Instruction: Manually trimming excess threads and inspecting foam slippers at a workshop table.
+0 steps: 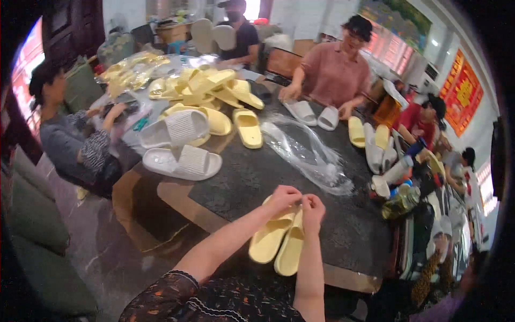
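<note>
Hands (282, 197) (313, 206) pinch closed on yellow slippers (279, 241).

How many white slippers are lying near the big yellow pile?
2. One white slipper leans on the yellow pile's near edge; the other white slipper lies flat on the table just in front of it. More may be hidden under the pile.

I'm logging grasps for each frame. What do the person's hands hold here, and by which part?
Both the left hand and right hand pinch the far ends of a pair of yellow slippers lying side by side on the dark table.
</note>
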Action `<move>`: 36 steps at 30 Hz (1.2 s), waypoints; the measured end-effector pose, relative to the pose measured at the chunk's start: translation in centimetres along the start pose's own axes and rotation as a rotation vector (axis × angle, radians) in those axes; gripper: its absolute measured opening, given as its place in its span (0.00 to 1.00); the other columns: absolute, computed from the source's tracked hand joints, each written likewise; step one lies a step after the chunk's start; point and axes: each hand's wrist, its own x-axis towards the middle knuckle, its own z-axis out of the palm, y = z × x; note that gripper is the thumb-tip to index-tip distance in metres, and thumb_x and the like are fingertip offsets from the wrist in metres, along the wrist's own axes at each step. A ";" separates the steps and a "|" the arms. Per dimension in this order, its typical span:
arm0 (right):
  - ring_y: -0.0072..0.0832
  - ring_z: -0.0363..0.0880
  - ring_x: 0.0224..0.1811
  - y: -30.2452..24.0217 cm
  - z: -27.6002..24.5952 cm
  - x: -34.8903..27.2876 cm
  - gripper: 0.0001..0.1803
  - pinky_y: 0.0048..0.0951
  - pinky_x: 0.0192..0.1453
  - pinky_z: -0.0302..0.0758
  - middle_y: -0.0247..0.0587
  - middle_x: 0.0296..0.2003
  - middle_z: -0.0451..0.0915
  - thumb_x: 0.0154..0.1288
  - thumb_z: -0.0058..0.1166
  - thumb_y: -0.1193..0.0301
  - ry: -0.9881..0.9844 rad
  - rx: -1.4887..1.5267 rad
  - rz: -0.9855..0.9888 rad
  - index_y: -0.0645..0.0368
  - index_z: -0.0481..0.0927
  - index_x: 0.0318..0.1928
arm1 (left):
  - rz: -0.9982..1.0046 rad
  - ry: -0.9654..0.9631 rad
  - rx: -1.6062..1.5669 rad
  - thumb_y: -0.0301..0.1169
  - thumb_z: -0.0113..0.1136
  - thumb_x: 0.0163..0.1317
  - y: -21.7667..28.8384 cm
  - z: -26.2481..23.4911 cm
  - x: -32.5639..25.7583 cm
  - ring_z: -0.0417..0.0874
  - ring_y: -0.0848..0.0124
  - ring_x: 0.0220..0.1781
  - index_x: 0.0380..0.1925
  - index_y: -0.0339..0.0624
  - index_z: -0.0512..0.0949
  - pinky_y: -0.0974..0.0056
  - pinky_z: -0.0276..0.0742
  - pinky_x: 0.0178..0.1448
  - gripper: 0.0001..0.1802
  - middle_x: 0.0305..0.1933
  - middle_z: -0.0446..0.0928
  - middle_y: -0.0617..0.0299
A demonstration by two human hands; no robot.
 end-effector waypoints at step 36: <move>0.45 0.82 0.28 -5.0 -1.7 -9.4 0.35 0.42 0.32 0.77 0.51 0.25 0.80 0.56 0.54 0.39 -0.339 -0.941 0.089 0.66 0.77 0.31 | 0.638 1.194 1.033 0.33 0.62 0.57 7.2 -28.0 -11.4 0.71 0.56 0.56 0.62 0.36 0.63 0.55 0.66 0.60 0.33 0.54 0.72 0.47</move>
